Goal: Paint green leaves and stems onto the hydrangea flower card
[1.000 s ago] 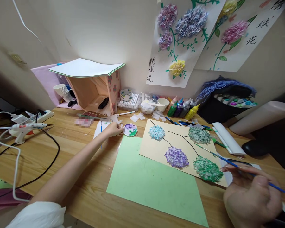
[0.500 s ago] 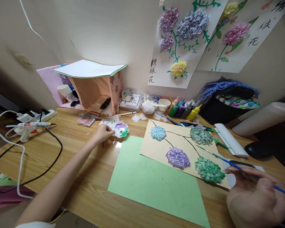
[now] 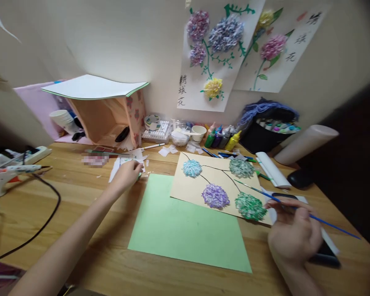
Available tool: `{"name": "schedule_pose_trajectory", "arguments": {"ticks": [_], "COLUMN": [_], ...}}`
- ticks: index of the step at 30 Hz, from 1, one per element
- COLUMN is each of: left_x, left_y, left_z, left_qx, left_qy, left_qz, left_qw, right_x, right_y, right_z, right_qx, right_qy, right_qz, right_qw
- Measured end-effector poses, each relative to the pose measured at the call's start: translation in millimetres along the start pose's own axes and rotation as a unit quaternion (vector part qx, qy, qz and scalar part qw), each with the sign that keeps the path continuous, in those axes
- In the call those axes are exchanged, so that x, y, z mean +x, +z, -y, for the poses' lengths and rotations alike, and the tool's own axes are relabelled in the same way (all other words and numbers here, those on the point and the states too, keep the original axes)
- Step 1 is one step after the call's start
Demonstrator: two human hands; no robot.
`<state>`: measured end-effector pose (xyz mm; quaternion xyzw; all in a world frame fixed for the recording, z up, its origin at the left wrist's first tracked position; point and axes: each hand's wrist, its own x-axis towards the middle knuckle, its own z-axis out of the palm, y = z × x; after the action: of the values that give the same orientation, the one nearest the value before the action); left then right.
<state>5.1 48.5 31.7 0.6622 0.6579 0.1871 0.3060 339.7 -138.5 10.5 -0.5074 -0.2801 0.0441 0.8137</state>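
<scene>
My left hand (image 3: 127, 174) reaches out over white paper scraps, its fingers closed on a small paint palette (image 3: 139, 176); only a green edge of it shows. My right hand (image 3: 292, 234) rests at the desk's right front and pinches a thin blue paintbrush (image 3: 329, 225). The brush tip lies over a cream sheet (image 3: 194, 189). That sheet carries four crumpled-paper flowers: a blue one (image 3: 192, 167), a purple one (image 3: 216, 195) and two green ones (image 3: 241, 167) (image 3: 250, 206). A green paper sheet (image 3: 185, 224) lies in front of it.
A glue gun (image 3: 6, 172) with its black cable and a power strip (image 3: 33, 154) sit at the left. Along the wall stand a pink box (image 3: 111, 119), paint bottles (image 3: 222, 137), bowls and a black marker bag (image 3: 268, 135). A dark phone (image 3: 325, 257) lies under my right hand.
My left hand has drawn the palette leftward, from beside the cream sheet onto the white scraps, and now covers it. The right hand keeps the brush; the view has shifted.
</scene>
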Motion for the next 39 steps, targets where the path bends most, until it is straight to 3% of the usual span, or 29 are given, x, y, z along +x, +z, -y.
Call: {"name": "schedule_pose_trajectory", "arguments": {"ticks": [2, 5, 9, 17, 22, 27, 33, 36, 39], "left_x": [9, 21, 32, 20, -10, -37, -52, -51, -48], "left_y": [31.4, 71.3, 92.0, 92.7, 83.0, 72.9, 69.3, 68.3, 67.7], "left_z": [-26, -55, -70, -67, -41, -15, -5, -5, -1], "left_qx": [-0.065, -0.133, -0.172, -0.218, -0.262, -0.326, -0.366, -0.354, -0.319], "left_qy": [0.011, 0.001, 0.001, 0.022, 0.020, -0.029, -0.076, -0.066, -0.048], "left_qz": [0.084, 0.159, 0.190, 0.190, 0.164, 0.150, 0.188, 0.240, 0.237], "left_qw": [0.994, 0.978, 0.966, 0.957, 0.951, 0.933, 0.908, 0.901, 0.917], "right_x": [-1, 1, 6, 8, 6, -5, -33, -44, -54], "right_y": [-1, -4, -10, -12, -10, -3, 25, 46, 66], "right_z": [1, 1, -1, 0, 0, 5, 20, 26, 28], "right_qx": [-0.004, -0.002, 0.000, -0.011, -0.012, -0.017, -0.091, -0.164, -0.221], "right_qy": [0.010, 0.020, 0.046, 0.097, 0.093, 0.078, 0.033, -0.003, -0.041], "right_qz": [0.025, 0.046, 0.048, 0.059, 0.077, 0.115, 0.266, 0.390, 0.463], "right_qw": [1.000, 0.999, 0.998, 0.993, 0.993, 0.990, 0.959, 0.906, 0.858]}}
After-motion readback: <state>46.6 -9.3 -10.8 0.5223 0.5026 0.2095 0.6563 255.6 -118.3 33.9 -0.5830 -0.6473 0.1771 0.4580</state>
